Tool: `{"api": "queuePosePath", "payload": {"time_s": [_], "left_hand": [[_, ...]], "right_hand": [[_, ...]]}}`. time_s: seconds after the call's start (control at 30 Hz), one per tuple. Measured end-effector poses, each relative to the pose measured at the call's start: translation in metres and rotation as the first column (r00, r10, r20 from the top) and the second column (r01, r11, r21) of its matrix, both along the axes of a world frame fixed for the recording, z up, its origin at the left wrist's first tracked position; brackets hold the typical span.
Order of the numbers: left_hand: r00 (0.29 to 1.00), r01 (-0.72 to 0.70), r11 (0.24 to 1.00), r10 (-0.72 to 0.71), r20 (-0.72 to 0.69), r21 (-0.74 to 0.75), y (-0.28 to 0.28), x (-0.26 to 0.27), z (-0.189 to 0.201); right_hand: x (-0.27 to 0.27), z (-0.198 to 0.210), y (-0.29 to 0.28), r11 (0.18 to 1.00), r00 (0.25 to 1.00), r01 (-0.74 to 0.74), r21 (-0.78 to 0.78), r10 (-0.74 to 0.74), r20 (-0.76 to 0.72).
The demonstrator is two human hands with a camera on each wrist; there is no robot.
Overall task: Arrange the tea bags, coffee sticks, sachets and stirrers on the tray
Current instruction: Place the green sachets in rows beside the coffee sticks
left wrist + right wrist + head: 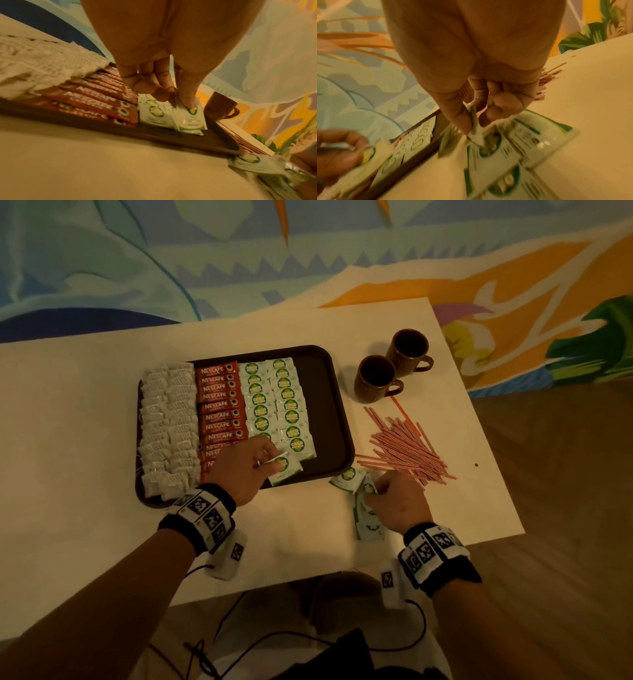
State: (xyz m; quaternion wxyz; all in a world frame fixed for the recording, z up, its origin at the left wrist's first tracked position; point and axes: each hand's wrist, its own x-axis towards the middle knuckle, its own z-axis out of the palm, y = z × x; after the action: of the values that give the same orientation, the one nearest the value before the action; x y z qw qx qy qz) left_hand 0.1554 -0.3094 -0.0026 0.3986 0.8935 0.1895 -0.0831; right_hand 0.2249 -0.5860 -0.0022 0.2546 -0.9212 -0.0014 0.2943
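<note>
A dark brown tray [329, 405] on the white table holds white tea bags [169, 426] at the left, red coffee sticks [222, 409] in the middle and two columns of green-and-white sachets [277, 402]. My left hand [270, 462] pinches one sachet [286, 470] over the tray's near edge; the left wrist view shows thumb and fingers on that sachet [192, 119]. My right hand [375, 491] pinches a sachet [349, 479] from a small loose pile [368, 520] on the table just right of the tray. In the right wrist view the thumb [462, 119] presses a crumpled sachet [476, 127].
Red-striped stirrers [407, 446] lie in a loose heap on the table right of the tray. Two brown mugs [394, 364] stand behind them. The tray's right strip is bare. The table's right edge drops to a wooden floor; a patterned cloth lies behind.
</note>
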Motion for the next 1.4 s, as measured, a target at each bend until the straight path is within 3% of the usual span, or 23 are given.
{"api": "queuePosePath", "payload": {"time_s": [0.1,0.2,0.33,0.5,0.6,0.93,1.4], "left_hand": [[0.999,-0.042,0.999,0.042,-0.002,-0.026,0.016,-0.005,-0.004],[0.999,-0.05,0.998,0.049,-0.024,-0.031,0.025,-0.006,-0.009],[0.999,-0.037,0.999,0.036,-0.036,-0.038,0.03,-0.001,-0.014],[0.997,0.034,0.999,-0.033,-0.076,0.012,0.028,0.009,-0.015],[0.995,0.076,0.996,-0.073,-0.068,0.049,0.027,0.014,-0.017],[0.995,0.097,0.979,-0.092,-0.034,0.181,0.025,0.016,-0.025],[0.995,0.092,0.984,-0.087,-0.04,0.15,0.021,0.015,-0.031]], "right_hand": [[0.009,0.018,-0.002,0.999,0.999,0.034,0.008,-0.033,-0.003],[0.021,0.038,0.001,0.998,0.994,0.055,-0.008,-0.054,0.097],[0.032,0.054,0.024,0.999,0.977,-0.025,0.029,0.018,0.214],[0.036,0.025,0.075,0.957,0.961,-0.261,0.127,0.245,0.128],[0.035,0.005,0.097,0.94,0.945,-0.321,0.114,0.31,0.104],[0.045,-0.02,0.123,0.938,0.936,-0.342,0.06,0.334,0.113],[0.036,-0.025,0.121,0.978,0.972,-0.206,0.043,0.2,0.121]]}}
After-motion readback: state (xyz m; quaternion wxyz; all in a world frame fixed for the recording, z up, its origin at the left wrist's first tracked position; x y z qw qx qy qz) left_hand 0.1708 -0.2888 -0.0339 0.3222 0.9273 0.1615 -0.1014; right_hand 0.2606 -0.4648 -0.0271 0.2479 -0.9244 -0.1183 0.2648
